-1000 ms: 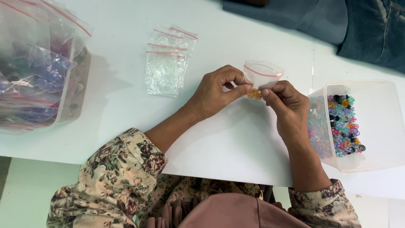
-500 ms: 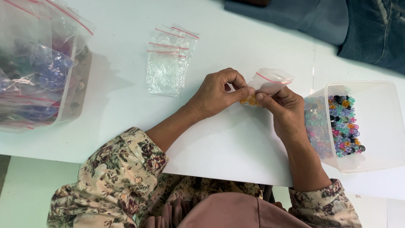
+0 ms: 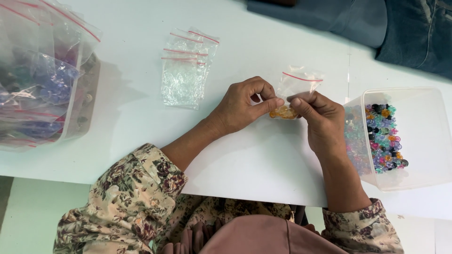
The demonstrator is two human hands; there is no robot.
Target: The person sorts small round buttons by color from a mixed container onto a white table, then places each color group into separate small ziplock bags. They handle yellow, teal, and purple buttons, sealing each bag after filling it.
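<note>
Both hands meet over the middle of the white table [image 3: 263, 164]. The left hand [image 3: 242, 106] and the right hand [image 3: 318, 117] each pinch the lower part of a small clear bag [image 3: 295, 91] with a red zip strip, thumb against forefinger on either side. A cluster of orange beads [image 3: 283, 112] sits in the bottom of the bag, right between the two pinching fingers. The bag's mouth points toward the far side and stands a little off the table.

To the left of the hands, well apart, a short stack of empty bags [image 3: 184, 70] of the same kind lies flat. At the far left edge a clear tub [image 3: 80, 106] is crammed with larger bags holding blue and purple pieces. Just to the right of the right hand stands a clear plastic box [image 3: 414, 136], tipped toward the hand, with mixed coloured beads [image 3: 382, 136] heaped along its left side. Dark blue denim cloth [image 3: 414, 35] lies across the far right corner. Floral sleeves [image 3: 127, 197] cover both forearms near the bottom edge. Nothing lies between the hands and the bead box or the stack.

Compared with half a second ago, the bag has risen more upright and its red strip sits farther from the person; the hands remain in nearly the same spot, and the beads are gathered lower in the bag.
</note>
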